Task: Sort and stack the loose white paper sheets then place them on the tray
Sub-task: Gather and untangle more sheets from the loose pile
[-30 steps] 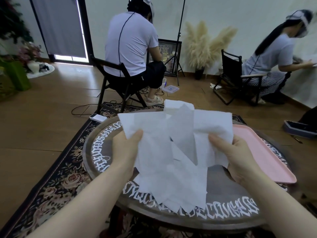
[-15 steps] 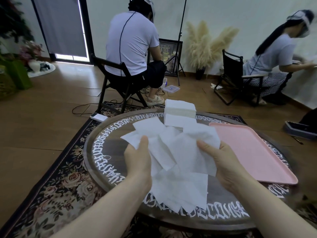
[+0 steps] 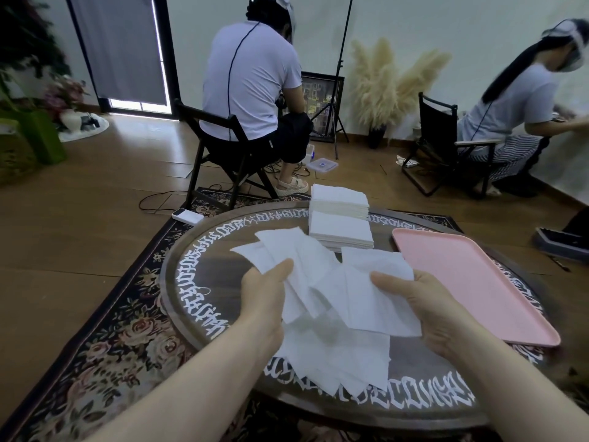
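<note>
I hold a loose bunch of white sheets (image 3: pixel 331 291) between both hands, above the near half of the round table (image 3: pixel 204 282). My left hand (image 3: pixel 264 298) pinches the bunch at its left side, thumb on top and fingers hidden beneath. My right hand (image 3: pixel 424 301) grips the right side the same way, thumb lying across the top sheet. The sheets are fanned and crooked, corners sticking out toward the left and far edges, and the lower ones hang down and rest on the table near its front edge, over the white lettering that rings the rim.

At the far edge of the table sit two neat stacks (image 3: pixel 340 218) of white sheets, one just behind the other and touching, apart from what I hold. The pink tray (image 3: pixel 478 282) lies along the right edge, just beside my right hand, and nothing I hold touches it.

Beyond the table two people sit on dark chairs with their backs or sides to me, one straight ahead and one at the far right.
</note>
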